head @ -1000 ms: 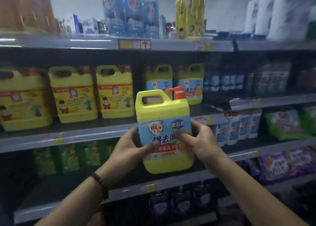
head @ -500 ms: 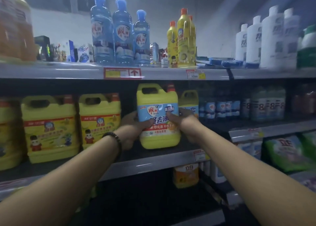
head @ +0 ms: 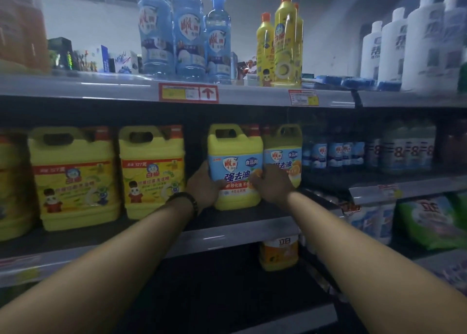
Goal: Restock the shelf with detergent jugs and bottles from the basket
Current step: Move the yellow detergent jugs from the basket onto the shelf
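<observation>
A yellow detergent jug (head: 236,156) with a blue label and a red cap stands upright on the middle shelf (head: 227,235). My left hand (head: 204,187) grips its left side and my right hand (head: 271,183) grips its lower right front. A second jug of the same kind (head: 284,151) stands just to its right, partly behind my right hand. The basket is out of view.
Two yellow jugs with yellow labels (head: 151,172) (head: 73,177) stand to the left on the same shelf. Small blue bottles (head: 333,154) fill the right side. Tall blue bottles (head: 189,30), yellow bottles (head: 288,40) and white bottles (head: 424,43) line the top shelf. An orange tub (head: 279,254) sits below.
Both hands lifted the jug from chest height and carried it forward onto the middle shelf, beside the matching jug. It now rests deeper on the shelf.
</observation>
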`<action>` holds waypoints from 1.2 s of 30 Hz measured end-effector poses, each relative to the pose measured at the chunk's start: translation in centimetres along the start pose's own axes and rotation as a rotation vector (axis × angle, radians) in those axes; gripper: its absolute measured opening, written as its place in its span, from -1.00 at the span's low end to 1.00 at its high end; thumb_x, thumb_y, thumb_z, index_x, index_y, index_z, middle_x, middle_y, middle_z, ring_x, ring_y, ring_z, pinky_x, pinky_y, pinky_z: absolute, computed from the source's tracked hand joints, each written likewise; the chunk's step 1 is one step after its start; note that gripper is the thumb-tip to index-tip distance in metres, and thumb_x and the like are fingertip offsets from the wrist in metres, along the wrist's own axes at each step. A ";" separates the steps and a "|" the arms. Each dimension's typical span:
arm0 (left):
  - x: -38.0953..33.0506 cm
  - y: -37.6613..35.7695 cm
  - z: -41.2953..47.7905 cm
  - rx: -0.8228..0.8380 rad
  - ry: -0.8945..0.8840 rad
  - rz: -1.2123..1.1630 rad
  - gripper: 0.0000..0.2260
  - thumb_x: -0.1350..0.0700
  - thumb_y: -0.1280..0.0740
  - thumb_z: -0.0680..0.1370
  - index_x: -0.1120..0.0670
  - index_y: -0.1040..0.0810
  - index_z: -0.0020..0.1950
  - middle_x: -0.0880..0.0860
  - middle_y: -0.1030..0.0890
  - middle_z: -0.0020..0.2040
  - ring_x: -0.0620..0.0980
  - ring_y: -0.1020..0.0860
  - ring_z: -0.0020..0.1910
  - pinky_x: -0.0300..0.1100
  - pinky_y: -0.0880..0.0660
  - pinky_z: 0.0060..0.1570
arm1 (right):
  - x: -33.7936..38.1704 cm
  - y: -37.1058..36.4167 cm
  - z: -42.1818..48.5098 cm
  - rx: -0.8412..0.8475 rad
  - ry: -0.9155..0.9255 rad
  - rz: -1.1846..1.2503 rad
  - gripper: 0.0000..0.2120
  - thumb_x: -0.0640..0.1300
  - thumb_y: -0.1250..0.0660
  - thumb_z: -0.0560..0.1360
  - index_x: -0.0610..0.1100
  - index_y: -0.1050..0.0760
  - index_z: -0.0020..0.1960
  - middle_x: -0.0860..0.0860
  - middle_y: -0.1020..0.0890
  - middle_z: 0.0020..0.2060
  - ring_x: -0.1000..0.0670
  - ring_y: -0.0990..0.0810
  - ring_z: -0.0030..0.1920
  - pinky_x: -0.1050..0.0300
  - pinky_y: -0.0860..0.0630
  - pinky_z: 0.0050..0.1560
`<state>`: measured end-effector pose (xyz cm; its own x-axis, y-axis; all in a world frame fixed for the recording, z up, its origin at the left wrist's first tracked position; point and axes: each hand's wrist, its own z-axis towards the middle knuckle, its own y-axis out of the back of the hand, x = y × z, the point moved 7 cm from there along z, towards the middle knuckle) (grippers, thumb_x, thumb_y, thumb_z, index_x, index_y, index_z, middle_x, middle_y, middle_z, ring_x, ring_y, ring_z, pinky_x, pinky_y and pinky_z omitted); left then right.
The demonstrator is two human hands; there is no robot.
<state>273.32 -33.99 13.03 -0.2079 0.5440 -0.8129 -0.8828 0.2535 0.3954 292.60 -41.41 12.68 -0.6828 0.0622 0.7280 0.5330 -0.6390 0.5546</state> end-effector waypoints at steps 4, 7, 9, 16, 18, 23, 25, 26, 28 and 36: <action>-0.7 0.8 -3.8 -0.031 -0.052 0.111 -0.58 0.15 -0.41 0.63 0.04 -0.45 0.48 -0.03 -0.59 0.31 -0.03 -0.55 0.28 -0.12 -0.49 0.24 | 1.0 0.7 -3.1 -0.094 0.001 -0.009 -0.68 0.05 -0.39 0.65 -0.17 -0.53 0.26 -0.05 -0.62 0.08 -0.10 -0.61 0.09 0.02 -0.53 0.02; -1.5 2.1 -8.3 -0.123 -0.137 0.140 -0.64 0.13 -0.46 0.60 0.01 -0.52 0.38 -0.02 -0.64 0.25 -0.06 -0.64 0.12 -0.17 -0.57 0.08 | 2.0 1.4 -7.9 -0.203 0.077 0.080 -0.71 0.04 -0.36 0.67 -0.11 -0.54 0.30 -0.02 -0.67 0.08 -0.06 -0.64 0.08 0.06 -0.55 0.03; -1.6 2.8 -12.2 -0.120 -0.249 0.125 -0.76 0.15 -0.46 0.58 -0.02 -0.60 0.23 -0.06 -0.67 0.10 -0.15 -0.65 0.00 -0.20 -0.62 0.01 | 2.1 1.1 -11.5 -0.214 0.126 0.161 -0.80 0.03 -0.36 0.67 -0.06 -0.59 0.21 0.04 -0.70 0.01 0.00 -0.66 0.02 0.12 -0.49 -0.05; 6.1 1.8 -26.3 0.036 -0.316 0.295 -0.85 0.12 -0.45 0.56 -0.08 -0.61 0.09 -0.19 -0.64 -0.01 -0.20 -0.63 -0.02 -0.17 -0.59 -0.03 | -2.7 -3.4 -22.7 -0.059 0.098 0.210 -0.93 -0.10 -0.41 0.64 0.07 -0.62 0.04 0.15 -0.72 -0.08 0.22 -0.67 -0.05 0.34 -0.55 -0.07; 9.8 0.7 -30.0 0.142 -0.241 0.341 -0.89 0.04 -0.42 0.58 -0.15 -0.58 0.07 -0.23 -0.62 0.00 -0.24 -0.60 -0.01 -0.17 -0.58 -0.03 | -5.7 -5.8 -26.0 0.011 0.021 0.239 -0.92 -0.13 -0.43 0.64 0.05 -0.62 0.03 0.13 -0.72 -0.10 0.22 -0.66 -0.06 0.36 -0.53 -0.10; 20.9 -2.0 -39.4 0.444 0.075 0.471 -0.87 -0.11 -0.35 0.57 -0.22 -0.49 0.09 -0.25 -0.59 0.05 -0.24 -0.58 0.04 -0.18 -0.56 0.05 | -15.2 -14.6 -35.3 0.279 -0.197 0.147 -0.85 -0.15 -0.43 0.63 0.08 -0.58 -0.05 0.11 -0.68 -0.13 0.08 -0.66 -0.06 0.22 -0.51 -0.05; 24.4 -3.1 -43.1 0.554 0.158 0.535 -0.83 -0.14 -0.34 0.57 -0.21 -0.51 0.15 -0.24 -0.59 0.12 -0.16 -0.59 0.12 -0.17 -0.55 0.11 | -18.6 -18.0 -39.5 0.434 -0.271 0.029 -0.92 -0.09 -0.44 0.62 0.06 -0.56 0.01 0.12 -0.66 -0.11 0.05 -0.66 -0.01 0.31 -0.45 -0.09; 26.0 -3.6 -44.7 0.606 0.209 0.557 -0.79 -0.14 -0.33 0.57 -0.19 -0.53 0.20 -0.22 -0.59 0.16 -0.14 -0.58 0.16 -0.15 -0.54 0.14 | -20.3 -19.6 -41.7 0.516 -0.323 -0.015 -0.94 -0.05 -0.43 0.62 0.07 -0.55 0.05 0.12 -0.66 -0.08 0.03 -0.66 0.04 0.28 -0.44 -0.09; 29.0 -4.6 -47.9 0.700 0.292 0.564 -0.73 -0.11 -0.33 0.57 -0.18 -0.53 0.26 -0.18 -0.56 0.21 -0.10 -0.56 0.23 -0.11 -0.53 0.19 | -23.8 -22.3 -46.0 0.647 -0.429 -0.076 -0.91 0.03 -0.41 0.62 0.07 -0.54 0.08 0.09 -0.66 -0.01 -0.01 -0.66 0.09 0.16 -0.50 -0.02; 37.0 -10.3 -57.4 0.934 0.516 0.478 -0.58 -0.29 -0.31 0.55 -0.32 -0.46 0.41 -0.24 -0.56 0.38 -0.14 -0.57 0.32 -0.15 -0.53 0.31 | -32.3 -27.5 -59.4 0.759 -0.677 -0.128 -0.83 -0.08 -0.31 0.67 0.08 -0.50 0.24 0.05 -0.60 0.18 -0.09 -0.60 0.27 0.10 -0.52 0.25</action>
<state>250.54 -62.36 -45.64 -0.7711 0.4083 -0.4886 -0.0603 0.7171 0.6943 270.31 -71.44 -50.04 -0.4573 0.6656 0.5898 0.8121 0.0421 0.5820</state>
